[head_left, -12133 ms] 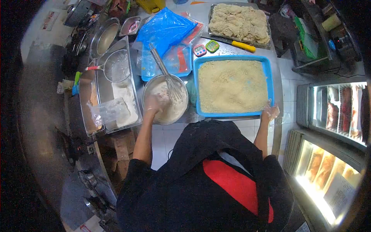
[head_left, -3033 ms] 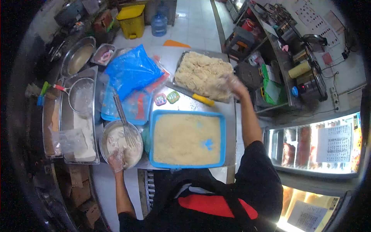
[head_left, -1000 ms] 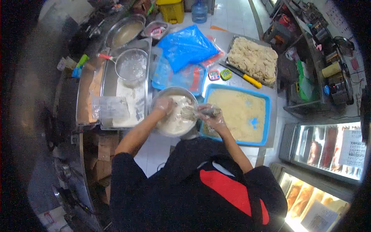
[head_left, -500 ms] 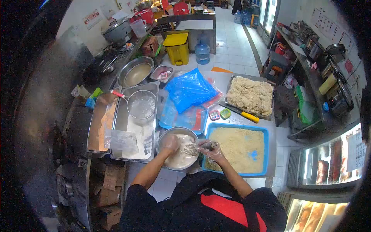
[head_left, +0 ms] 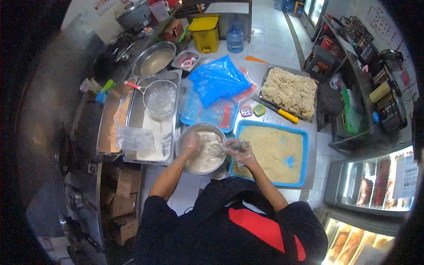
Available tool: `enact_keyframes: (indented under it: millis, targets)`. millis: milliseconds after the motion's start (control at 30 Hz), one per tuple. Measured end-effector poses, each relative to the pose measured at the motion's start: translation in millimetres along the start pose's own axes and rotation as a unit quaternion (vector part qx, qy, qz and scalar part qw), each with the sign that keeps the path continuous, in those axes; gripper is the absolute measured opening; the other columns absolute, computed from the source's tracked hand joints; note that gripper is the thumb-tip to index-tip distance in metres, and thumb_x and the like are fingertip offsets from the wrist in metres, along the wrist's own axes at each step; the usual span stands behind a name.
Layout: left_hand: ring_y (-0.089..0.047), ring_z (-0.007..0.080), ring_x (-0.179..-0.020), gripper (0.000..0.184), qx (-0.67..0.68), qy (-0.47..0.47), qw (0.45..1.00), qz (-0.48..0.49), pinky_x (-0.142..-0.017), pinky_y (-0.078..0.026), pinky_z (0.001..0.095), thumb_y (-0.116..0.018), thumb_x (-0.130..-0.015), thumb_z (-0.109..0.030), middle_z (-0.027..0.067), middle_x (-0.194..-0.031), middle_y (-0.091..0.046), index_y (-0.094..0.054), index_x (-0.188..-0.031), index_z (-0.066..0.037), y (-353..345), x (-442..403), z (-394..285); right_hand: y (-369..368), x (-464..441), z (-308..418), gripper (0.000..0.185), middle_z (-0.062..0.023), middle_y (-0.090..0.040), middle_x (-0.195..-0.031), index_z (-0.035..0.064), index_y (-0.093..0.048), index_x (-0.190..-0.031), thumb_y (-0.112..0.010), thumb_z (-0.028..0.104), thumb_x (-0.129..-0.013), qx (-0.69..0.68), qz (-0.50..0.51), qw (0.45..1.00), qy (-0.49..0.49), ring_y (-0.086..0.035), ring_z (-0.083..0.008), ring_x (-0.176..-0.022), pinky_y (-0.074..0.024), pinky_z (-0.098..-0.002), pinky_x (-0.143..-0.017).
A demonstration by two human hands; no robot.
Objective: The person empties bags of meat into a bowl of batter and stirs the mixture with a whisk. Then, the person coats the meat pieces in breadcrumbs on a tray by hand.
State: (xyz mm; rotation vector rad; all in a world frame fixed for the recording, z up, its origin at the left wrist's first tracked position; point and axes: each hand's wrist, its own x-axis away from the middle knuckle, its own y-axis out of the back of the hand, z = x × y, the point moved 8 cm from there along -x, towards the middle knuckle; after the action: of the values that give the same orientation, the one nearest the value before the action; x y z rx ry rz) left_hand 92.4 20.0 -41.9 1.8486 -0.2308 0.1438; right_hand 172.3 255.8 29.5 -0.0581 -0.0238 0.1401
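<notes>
A round metal bowl (head_left: 179, 148) holds a pale, milky batter with lumps in it. My right hand (head_left: 242, 152), in a clear plastic glove, grips a wire whisk (head_left: 215, 150) whose loops dip into the batter at the bowl's right side. Inside the left part of the bowl is my left hand (head_left: 192, 144), also gloved; it is blurred and its fingers cannot be made out. Right of the bowl sits a blue tray (head_left: 304, 161) of pale yellow crumbs, with blue bottom showing through in spots.
Left of the bowl, a steel pan (head_left: 172, 132) of white flour carries a red-handled sieve (head_left: 159, 96) and a clear plastic scoop (head_left: 132, 139). Behind lie a blue plastic bag (head_left: 221, 81), two small timers (head_left: 252, 110), a yellow-handled tool (head_left: 288, 116) and a tray of breaded pieces (head_left: 289, 90).
The whole view has tilted, so the table appears higher in the frame. My left hand has shifted slightly within the bowl, and the whisk remains in my right hand.
</notes>
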Motion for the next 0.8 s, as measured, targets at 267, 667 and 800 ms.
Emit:
enact_keyframes:
  millis: [267,667,800]
  targets:
    - [-0.06,0.0275,-0.075,0.033,0.237,0.004,0.971,0.008,-0.067,-0.047,0.0384,-0.067,-0.067,-0.033,0.0169,-0.077,-0.062,-0.063,-0.08,-0.003,52.6,18.3,7.6,5.1,-0.1,-7.9,0.019,-0.0016,-0.062,-0.077,0.0035,-0.06,-0.086,-0.071,0.008,-0.069,-0.031,-0.05,0.997,0.054,-0.056,-0.0085,-0.069,-0.0472,-0.0235,-0.062]
    - [-0.059,0.0304,-0.077,0.031,0.145,-0.037,0.988,-0.031,-0.072,-0.046,0.0377,-0.072,-0.063,-0.027,0.0178,-0.08,-0.061,-0.062,-0.08,-0.003,37.1,19.8,36.5,0.0,-8.8,29.7,0.02,-0.009,-0.061,-0.089,0.0019,-0.056,-0.088,-0.065,-0.002,-0.071,-0.075,-0.057,0.989,0.116,-0.059,-0.0161,-0.082,-0.0493,-0.0302,-0.073]
    - [-0.06,0.0292,-0.074,0.028,0.197,-0.04,0.979,-0.039,-0.07,-0.047,0.0378,-0.073,-0.062,-0.022,0.0139,-0.078,-0.062,-0.062,-0.08,-0.004,30.8,19.7,50.3,12.9,-13.8,3.5,0.022,-0.0074,-0.061,-0.082,0.0022,-0.055,-0.087,-0.069,0.003,-0.07,-0.114,-0.105,0.987,0.035,-0.059,-0.015,-0.074,-0.0503,-0.0285,-0.067]
